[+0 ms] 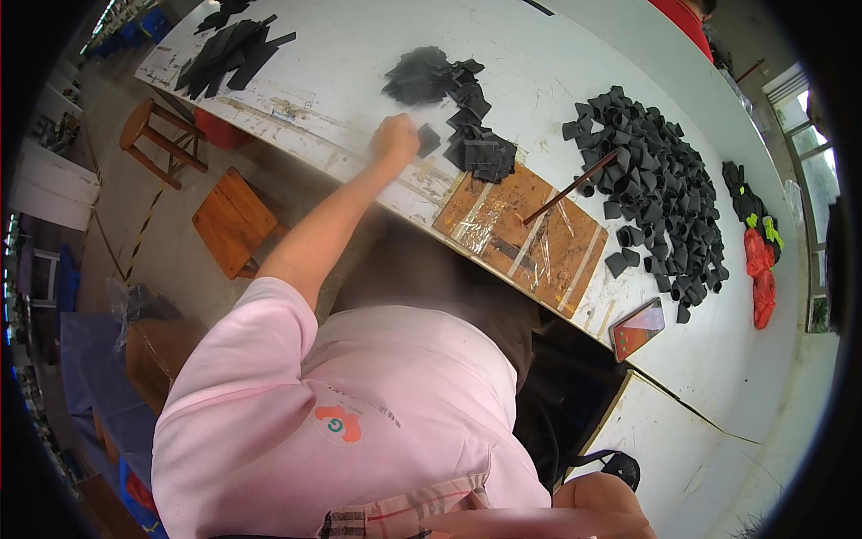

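Note:
My left hand [395, 139] is closed over the white table near its edge. A small flat black piece [428, 141] sticks out at its fingertips. Just to the right, a row of flat black pieces [489, 154] overlaps down to a brown board [525, 238] bound with clear tape. A loose dark pile [418, 74] lies beyond the hand. On the board rests a thin brown stick [570, 187], its far end reaching a big heap of black pieces curled into short tubes [660, 189]. At the lower right edge shows bare skin of my right arm [603, 503]; its hand cannot be made out.
A phone [638, 329] lies by the table's near edge, right of the board. Long black strips [235, 56] are piled at the far left. Wooden stools [232, 220] stand on the floor at left. Red and black bags [760, 269] hang at right.

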A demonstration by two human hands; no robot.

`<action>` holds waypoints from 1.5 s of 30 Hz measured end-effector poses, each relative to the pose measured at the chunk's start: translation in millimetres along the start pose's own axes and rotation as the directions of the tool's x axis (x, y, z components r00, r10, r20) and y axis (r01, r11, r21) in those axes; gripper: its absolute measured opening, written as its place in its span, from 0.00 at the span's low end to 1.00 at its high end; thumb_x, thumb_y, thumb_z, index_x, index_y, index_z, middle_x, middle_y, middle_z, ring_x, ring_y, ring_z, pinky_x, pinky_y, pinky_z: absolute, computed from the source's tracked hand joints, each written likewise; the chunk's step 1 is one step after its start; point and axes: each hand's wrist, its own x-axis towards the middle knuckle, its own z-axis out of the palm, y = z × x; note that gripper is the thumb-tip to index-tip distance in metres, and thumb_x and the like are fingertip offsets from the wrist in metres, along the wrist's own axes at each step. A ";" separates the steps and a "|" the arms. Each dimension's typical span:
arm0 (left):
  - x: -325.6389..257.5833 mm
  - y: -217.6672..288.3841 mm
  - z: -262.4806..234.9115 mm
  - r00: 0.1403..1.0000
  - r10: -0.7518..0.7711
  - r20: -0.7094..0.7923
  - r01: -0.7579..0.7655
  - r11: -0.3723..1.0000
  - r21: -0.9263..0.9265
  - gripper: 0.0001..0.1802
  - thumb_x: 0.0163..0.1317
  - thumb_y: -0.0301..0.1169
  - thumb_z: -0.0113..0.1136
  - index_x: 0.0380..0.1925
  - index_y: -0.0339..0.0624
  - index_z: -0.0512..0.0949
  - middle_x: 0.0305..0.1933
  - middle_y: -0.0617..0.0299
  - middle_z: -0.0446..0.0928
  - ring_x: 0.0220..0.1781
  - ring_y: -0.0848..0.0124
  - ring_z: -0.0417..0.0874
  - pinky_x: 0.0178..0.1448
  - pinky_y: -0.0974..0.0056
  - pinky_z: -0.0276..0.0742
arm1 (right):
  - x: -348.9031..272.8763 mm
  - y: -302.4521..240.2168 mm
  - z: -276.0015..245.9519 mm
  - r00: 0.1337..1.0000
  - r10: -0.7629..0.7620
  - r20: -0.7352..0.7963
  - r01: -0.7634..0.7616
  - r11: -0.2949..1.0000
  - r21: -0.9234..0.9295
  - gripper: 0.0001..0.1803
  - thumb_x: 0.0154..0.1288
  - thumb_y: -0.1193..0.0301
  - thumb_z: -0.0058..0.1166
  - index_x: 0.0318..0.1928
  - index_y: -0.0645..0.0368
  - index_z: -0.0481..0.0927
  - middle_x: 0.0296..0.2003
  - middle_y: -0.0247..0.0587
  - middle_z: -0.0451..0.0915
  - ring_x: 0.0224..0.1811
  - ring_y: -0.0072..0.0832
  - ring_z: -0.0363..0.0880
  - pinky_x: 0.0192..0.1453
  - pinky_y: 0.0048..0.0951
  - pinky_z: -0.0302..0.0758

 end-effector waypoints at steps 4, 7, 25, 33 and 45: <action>2.0 -19.2 -5.3 0.989 0.145 -0.026 -0.145 0.989 -0.037 0.05 0.47 0.27 0.58 0.23 0.37 0.74 0.23 0.53 0.76 0.30 0.57 0.77 0.35 0.59 0.72 | -5.0 -0.6 -1.3 0.998 0.064 0.004 -0.064 0.998 -0.016 0.12 0.57 0.64 0.49 0.32 0.60 0.72 0.28 0.34 0.73 0.23 0.22 0.69 0.27 0.21 0.63; -7.3 -16.7 -13.8 0.998 0.058 -0.040 -0.066 0.963 -0.260 0.03 0.49 0.27 0.54 0.23 0.40 0.72 0.25 0.51 0.75 0.33 0.53 0.76 0.36 0.56 0.71 | -5.3 -4.2 2.3 0.994 0.108 0.007 -0.107 0.993 -0.044 0.12 0.57 0.63 0.49 0.33 0.60 0.72 0.30 0.34 0.73 0.23 0.22 0.69 0.30 0.23 0.64; -129.0 101.7 -104.5 0.718 0.681 -0.147 -0.536 0.404 -0.741 0.13 0.41 0.11 0.50 0.25 0.38 0.74 0.34 0.56 0.74 0.32 0.63 0.77 0.36 0.68 0.72 | -133.5 -160.9 -23.4 -0.608 -0.210 -0.766 -0.657 -0.409 0.633 0.25 0.66 0.59 0.38 0.53 0.69 0.63 0.40 0.45 0.74 0.37 0.25 0.74 0.37 0.23 0.73; -160.2 118.7 -81.4 0.637 0.753 -0.165 -0.492 0.233 -0.839 0.13 0.42 0.11 0.49 0.28 0.37 0.74 0.48 0.48 0.64 0.38 0.67 0.74 0.41 0.70 0.72 | -159.9 -181.4 -40.8 -0.700 -0.347 -0.624 -0.630 -0.112 0.768 0.12 0.60 0.70 0.50 0.42 0.64 0.73 0.34 0.37 0.77 0.33 0.19 0.74 0.35 0.18 0.72; -129.1 129.5 -79.1 0.428 0.476 0.768 0.718 0.336 -0.609 0.10 0.55 0.31 0.56 0.33 0.36 0.73 0.26 0.64 0.74 0.24 0.80 0.72 0.30 0.77 0.68 | -153.6 -209.9 -65.9 -0.682 -0.282 -0.675 -0.643 -0.211 0.737 0.07 0.57 0.75 0.53 0.36 0.63 0.74 0.29 0.35 0.77 0.29 0.18 0.75 0.34 0.18 0.73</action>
